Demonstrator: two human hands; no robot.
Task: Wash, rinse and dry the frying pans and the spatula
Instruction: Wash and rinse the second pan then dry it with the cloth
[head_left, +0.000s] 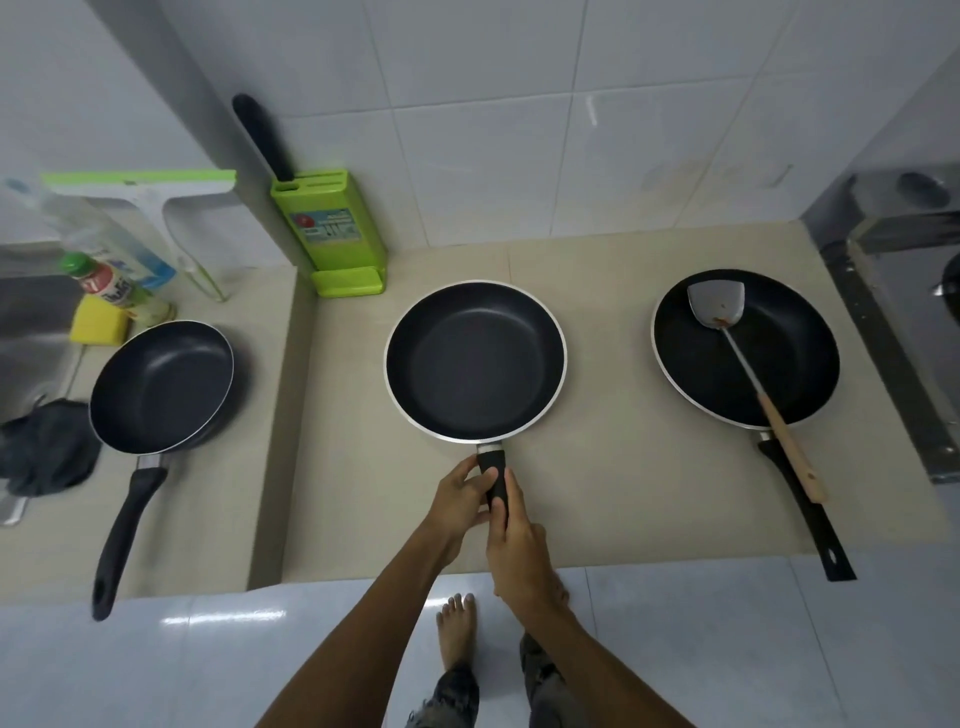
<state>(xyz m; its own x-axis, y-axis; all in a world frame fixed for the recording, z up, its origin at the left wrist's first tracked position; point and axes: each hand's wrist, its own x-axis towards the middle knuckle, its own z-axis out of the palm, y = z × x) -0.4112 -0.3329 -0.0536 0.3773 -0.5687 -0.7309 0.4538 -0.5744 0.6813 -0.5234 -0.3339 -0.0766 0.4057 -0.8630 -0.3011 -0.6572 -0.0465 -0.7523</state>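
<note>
Three black frying pans sit on the beige counter. The middle pan (475, 361) lies straight ahead, and both hands hold its black handle: my left hand (460, 501) grips it from the left, my right hand (514, 551) from the right. The left pan (161, 387) rests near the sink with its handle over the counter edge. In the right pan (745, 348) lies a metal spatula (727, 338) with a wooden handle and a reddish stain on its blade.
A yellow sponge (98, 325), a green-capped soap bottle (117, 291) and a dark cloth (47, 447) lie by the steel sink (31, 358) at left. A green knife block (332, 234) stands at the wall. A steel stove (904, 291) borders the right.
</note>
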